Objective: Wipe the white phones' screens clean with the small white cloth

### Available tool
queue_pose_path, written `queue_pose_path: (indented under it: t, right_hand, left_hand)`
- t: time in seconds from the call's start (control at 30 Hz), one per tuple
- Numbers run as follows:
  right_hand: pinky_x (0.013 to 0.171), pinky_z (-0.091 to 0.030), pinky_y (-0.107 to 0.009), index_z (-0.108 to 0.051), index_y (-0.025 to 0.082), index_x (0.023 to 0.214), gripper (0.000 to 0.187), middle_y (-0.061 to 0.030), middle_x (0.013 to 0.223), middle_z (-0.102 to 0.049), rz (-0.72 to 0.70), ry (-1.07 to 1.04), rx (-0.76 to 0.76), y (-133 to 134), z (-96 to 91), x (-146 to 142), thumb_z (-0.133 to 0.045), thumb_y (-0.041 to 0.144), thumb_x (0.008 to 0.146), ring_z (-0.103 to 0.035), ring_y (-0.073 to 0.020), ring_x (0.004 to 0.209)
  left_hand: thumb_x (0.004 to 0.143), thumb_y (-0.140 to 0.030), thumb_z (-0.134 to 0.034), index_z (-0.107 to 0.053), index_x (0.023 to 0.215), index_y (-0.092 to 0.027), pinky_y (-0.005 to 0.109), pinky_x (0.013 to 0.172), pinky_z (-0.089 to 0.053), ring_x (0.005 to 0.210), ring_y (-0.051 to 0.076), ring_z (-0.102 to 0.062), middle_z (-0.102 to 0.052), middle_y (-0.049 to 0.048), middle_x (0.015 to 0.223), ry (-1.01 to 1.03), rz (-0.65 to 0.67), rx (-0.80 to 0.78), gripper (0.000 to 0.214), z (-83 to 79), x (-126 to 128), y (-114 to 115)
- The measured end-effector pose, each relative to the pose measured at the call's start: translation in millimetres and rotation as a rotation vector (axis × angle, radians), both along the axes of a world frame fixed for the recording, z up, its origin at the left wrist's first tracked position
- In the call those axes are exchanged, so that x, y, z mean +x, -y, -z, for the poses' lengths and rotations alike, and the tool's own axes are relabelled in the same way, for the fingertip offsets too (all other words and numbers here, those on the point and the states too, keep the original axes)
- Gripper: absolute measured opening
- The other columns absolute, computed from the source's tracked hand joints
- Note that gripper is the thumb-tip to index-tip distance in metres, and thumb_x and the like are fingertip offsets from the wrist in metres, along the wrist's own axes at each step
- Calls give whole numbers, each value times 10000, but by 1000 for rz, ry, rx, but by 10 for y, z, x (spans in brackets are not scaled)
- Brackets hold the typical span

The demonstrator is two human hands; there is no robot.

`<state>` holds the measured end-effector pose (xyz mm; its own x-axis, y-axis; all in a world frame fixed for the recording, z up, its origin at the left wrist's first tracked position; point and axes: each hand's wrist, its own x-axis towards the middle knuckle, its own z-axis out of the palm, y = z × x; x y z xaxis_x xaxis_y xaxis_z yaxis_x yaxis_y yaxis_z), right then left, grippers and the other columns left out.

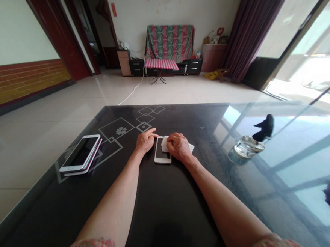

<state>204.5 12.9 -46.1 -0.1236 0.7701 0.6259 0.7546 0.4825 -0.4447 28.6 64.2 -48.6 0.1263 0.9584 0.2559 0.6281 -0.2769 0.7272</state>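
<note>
A small white phone (161, 156) lies face up on the black glass table (165, 210). My right hand (178, 147) is closed on a white cloth (164, 144) and presses it onto the phone's upper part. Beside the phone's top left corner rests my left hand (145, 140), fingers curled and the forefinger stretched out touching that corner. Both forearms reach forward over the table.
Two stacked phones (81, 154), white on top, lie at the left near the table edge. A glass ashtray (246, 146) with a dark object (265, 128) behind it sits at the right. Beyond the table is tiled floor, a covered cabinet and curtains.
</note>
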Motion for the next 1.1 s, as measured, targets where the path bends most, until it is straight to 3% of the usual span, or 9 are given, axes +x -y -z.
queue_pose_path:
  t: [0.17,0.23,0.37,0.5,0.7,0.83,0.9,0.97,1.1]
  right_hand:
    - [716,-437,-310,-586,189,535,191,-49,659,-611,202,33,-18,15,-28,31,-518,85,680,-528,-168,638]
    - [749,-445,-309,-617,189,579,178,-45,696,-636,93,20,-3,26,-34,30,-524,80,684,-552,-168,672]
    - [854,-456,-308,-688,202,757,205,-36,893,-703,-271,-13,23,39,-32,5,-520,86,744,-615,-169,834]
    - [891,-457,-326,-703,205,821,206,-40,976,-710,-382,-18,24,34,-20,-12,-537,101,758,-626,-173,878]
    - [818,-453,-301,-656,190,669,179,-43,807,-685,-186,-13,13,37,-32,-17,-527,108,762,-609,-162,763]
    - [747,-443,-307,-600,190,567,207,-50,671,-619,120,45,12,18,-24,5,-522,121,745,-559,-171,673]
    - [743,-442,-308,-600,191,557,218,-53,659,-618,198,42,20,9,-17,16,-519,124,749,-556,-172,666]
    - [775,-447,-306,-637,192,611,198,-52,721,-660,98,41,25,12,-19,18,-527,123,760,-585,-172,712]
    - [885,-443,-317,-701,209,825,194,-33,973,-711,-261,58,21,45,-42,-14,-529,123,802,-625,-172,877]
  left_hand:
    - [769,-77,-453,-622,1203,-194,234,914,-487,984,136,-668,-756,-26,926,-2,-12,-4,480,-2,1,5]
    - [773,-81,-450,-621,1204,-196,233,920,-484,991,134,-666,-755,-28,930,-5,-12,-3,477,-6,0,9]
    - [776,-84,-450,-614,1213,-191,234,954,-466,1015,129,-657,-755,-26,936,-7,-2,8,479,-18,0,19]
    - [779,-83,-444,-614,1213,-191,232,962,-460,1024,125,-654,-754,-27,937,-6,-4,3,478,-25,2,26]
    - [779,-92,-450,-617,1211,-202,239,939,-476,1014,137,-658,-754,-29,937,-14,-11,5,477,-26,1,29]
    - [777,-81,-446,-624,1202,-212,232,925,-484,992,134,-665,-754,-36,935,-11,-20,-1,479,-25,3,24]
    - [777,-77,-445,-628,1197,-212,226,930,-479,998,130,-662,-755,-37,930,-9,-18,1,477,-21,5,19]
    - [779,-78,-442,-628,1199,-205,224,935,-476,1003,129,-660,-755,-34,931,-5,-11,7,476,-15,5,12]
    - [784,-88,-439,-623,1208,-202,225,939,-476,1004,129,-659,-754,-33,938,1,-16,-2,476,-7,10,4]
